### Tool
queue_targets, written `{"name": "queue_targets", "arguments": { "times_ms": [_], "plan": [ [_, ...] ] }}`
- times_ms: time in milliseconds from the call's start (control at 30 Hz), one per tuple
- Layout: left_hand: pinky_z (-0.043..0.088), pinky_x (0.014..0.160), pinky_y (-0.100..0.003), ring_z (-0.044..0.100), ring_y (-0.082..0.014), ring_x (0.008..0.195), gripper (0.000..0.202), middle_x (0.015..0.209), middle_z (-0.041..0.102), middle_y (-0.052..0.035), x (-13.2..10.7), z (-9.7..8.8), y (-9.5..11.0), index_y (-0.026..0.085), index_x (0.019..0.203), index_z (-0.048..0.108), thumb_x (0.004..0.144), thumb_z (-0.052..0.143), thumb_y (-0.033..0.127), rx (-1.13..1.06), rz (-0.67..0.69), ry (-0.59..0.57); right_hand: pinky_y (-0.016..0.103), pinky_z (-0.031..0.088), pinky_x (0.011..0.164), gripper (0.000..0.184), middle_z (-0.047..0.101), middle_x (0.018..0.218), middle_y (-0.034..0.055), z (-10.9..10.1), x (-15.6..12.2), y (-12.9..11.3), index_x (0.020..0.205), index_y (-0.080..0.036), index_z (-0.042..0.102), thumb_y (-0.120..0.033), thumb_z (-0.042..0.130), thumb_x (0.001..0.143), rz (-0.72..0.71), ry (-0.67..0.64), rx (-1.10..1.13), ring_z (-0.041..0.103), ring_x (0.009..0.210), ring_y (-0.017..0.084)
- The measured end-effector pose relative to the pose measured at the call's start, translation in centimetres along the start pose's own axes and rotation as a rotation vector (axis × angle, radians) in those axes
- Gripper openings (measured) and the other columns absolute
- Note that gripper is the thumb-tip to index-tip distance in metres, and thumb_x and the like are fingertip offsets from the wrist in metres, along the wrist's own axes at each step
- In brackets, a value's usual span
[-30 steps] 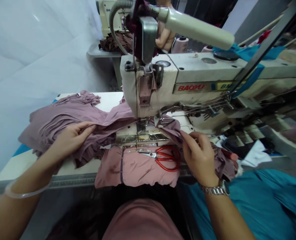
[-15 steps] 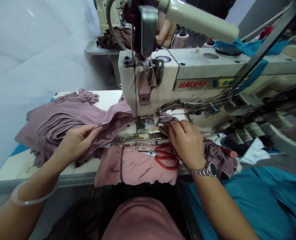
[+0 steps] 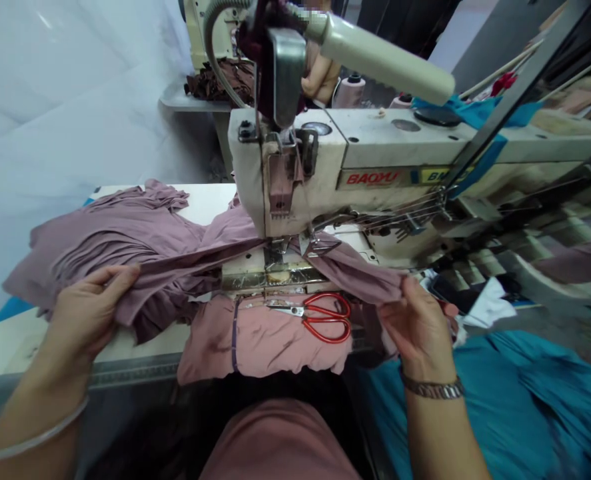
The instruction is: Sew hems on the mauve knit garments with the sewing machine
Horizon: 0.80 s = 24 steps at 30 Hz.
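Note:
A strip of mauve fabric (image 3: 365,270) runs under the presser foot of the sewing machine (image 3: 295,173) and is drawn out to both sides. My left hand (image 3: 88,307) pinches the fabric's left part between thumb and fingers, in front of a heap of mauve fabric (image 3: 90,233). Off to the right of the needle area, my right hand (image 3: 418,320) grips the other stretch of the strip, palm partly turned up. Red-handled scissors (image 3: 325,317) lie on a pink cloth bundle (image 3: 270,343) at the table's front edge, between my hands.
Teal fabric (image 3: 505,400) lies at the lower right. A metal bar (image 3: 500,100) slants across the right side, with threads below it. Behind the machine are thread cones (image 3: 350,92), a person's arm (image 3: 321,77) and a pile of brown fabric (image 3: 225,80).
My left hand has moved left with the fabric. My right hand has drawn away from the presser foot to the right and turned, pulling its strip out straighter.

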<state>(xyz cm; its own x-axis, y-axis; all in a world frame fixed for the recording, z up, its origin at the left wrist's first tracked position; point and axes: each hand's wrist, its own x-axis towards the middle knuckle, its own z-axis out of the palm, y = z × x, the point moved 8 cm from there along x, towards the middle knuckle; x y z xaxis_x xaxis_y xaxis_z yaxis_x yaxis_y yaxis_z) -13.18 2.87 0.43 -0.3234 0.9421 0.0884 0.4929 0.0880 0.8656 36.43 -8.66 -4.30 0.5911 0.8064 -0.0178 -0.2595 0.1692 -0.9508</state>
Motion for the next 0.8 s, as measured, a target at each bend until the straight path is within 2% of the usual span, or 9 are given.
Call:
{"name": "queue_targets", "arguments": {
  "times_ms": [133,200,267,333,400,500,600,733,800],
  "plan": [
    [0.045,0.049,-0.019,0.051,-0.0083,0.054,0.04,0.062,0.059,0.005,0.3,1.0,1.6,0.015,0.078,0.059,0.061,0.082,0.043,-0.408,-0.155,0.155,0.029,0.056,0.071,0.035,0.069,0.08,0.0,2.8,-0.6,-0.1,0.086,-0.019,0.068,-0.054,0.068,0.081,-0.043,0.044,0.185,0.066,0.076,0.014],
    [0.046,0.049,-0.019,0.054,-0.0089,0.055,0.034,0.068,0.063,0.0017,-0.3,3.9,5.5,0.014,0.088,0.064,0.074,0.073,0.043,-0.3,0.072,-0.048,0.027,0.055,0.068,0.026,0.069,0.08,0.0004,6.7,-1.7,-1.5,0.081,-0.018,0.069,-0.044,0.064,0.087,-0.241,-0.16,-0.046,0.064,0.071,0.013],
    [0.053,0.061,-0.024,0.062,-0.0131,0.069,0.035,0.085,0.07,-0.004,-3.2,9.2,9.6,0.013,0.103,0.067,0.083,0.067,0.042,-0.091,0.453,-0.472,0.03,0.055,0.075,0.019,0.071,0.092,0.0049,12.1,-4.1,-2.2,0.088,-0.017,0.071,-0.034,0.062,0.09,-0.543,-0.558,-0.448,0.065,0.083,0.016],
    [0.055,0.08,-0.032,0.065,-0.02,0.092,0.041,0.107,0.069,-0.0102,-7.2,13.0,11.5,0.013,0.117,0.064,0.085,0.068,0.037,0.163,0.895,-0.685,0.038,0.054,0.087,0.027,0.067,0.111,0.0139,15.6,-6.7,-1.4,0.107,-0.011,0.069,-0.029,0.062,0.09,-0.89,-0.875,-0.873,0.061,0.104,0.024],
    [0.053,0.083,-0.036,0.063,-0.0228,0.097,0.037,0.11,0.066,-0.0129,-9.7,14.6,11.5,0.013,0.122,0.061,0.088,0.065,0.027,0.411,1.236,-0.555,0.044,0.052,0.09,0.042,0.061,0.122,0.0205,16.4,-7.3,-0.6,0.126,-0.002,0.058,-0.022,0.06,0.089,-1.19,-0.923,-1.208,0.055,0.112,0.03],
    [0.05,0.068,-0.032,0.059,-0.0194,0.078,0.028,0.089,0.062,-0.0082,-11.2,14.8,10.7,0.013,0.12,0.061,0.093,0.051,0.014,0.588,1.468,-0.311,0.039,0.051,0.076,0.046,0.064,0.11,0.0179,15.8,-6.7,-0.4,0.135,-0.001,0.051,-0.008,0.051,0.09,-1.424,-0.864,-1.453,0.057,0.094,0.025],
    [0.049,0.068,-0.032,0.057,-0.02,0.078,0.028,0.09,0.061,-0.0082,-12.0,14.2,10.5,0.012,0.117,0.062,0.095,0.045,0.01,0.598,1.511,-0.263,0.035,0.048,0.069,0.039,0.065,0.097,0.0145,15.2,-7.0,-0.4,0.128,-0.001,0.057,-0.009,0.047,0.091,-1.502,-0.881,-1.462,0.054,0.083,0.022],
    [0.048,0.091,-0.037,0.056,-0.0248,0.104,0.025,0.113,0.062,-0.0137,-12.4,14.0,10.9,0.006,0.11,0.064,0.093,0.046,0.009,0.61,1.454,-0.285,0.039,0.046,0.089,0.038,0.058,0.127,0.0194,15.1,-7.7,-0.2,0.126,0.002,0.057,-0.011,0.045,0.092,-1.448,-0.853,-1.433,0.05,0.114,0.029],
    [0.048,0.088,-0.037,0.057,-0.0247,0.102,0.029,0.114,0.062,-0.0127,-12.3,14.2,10.9,0.008,0.118,0.062,0.093,0.048,0.012,0.65,1.394,-0.288,0.039,0.045,0.089,0.043,0.058,0.129,0.0177,15.3,-7.8,0.2,0.134,-0.001,0.052,-0.014,0.048,0.093,-1.398,-0.823,-1.47,0.05,0.112,0.028]
  ]
}}
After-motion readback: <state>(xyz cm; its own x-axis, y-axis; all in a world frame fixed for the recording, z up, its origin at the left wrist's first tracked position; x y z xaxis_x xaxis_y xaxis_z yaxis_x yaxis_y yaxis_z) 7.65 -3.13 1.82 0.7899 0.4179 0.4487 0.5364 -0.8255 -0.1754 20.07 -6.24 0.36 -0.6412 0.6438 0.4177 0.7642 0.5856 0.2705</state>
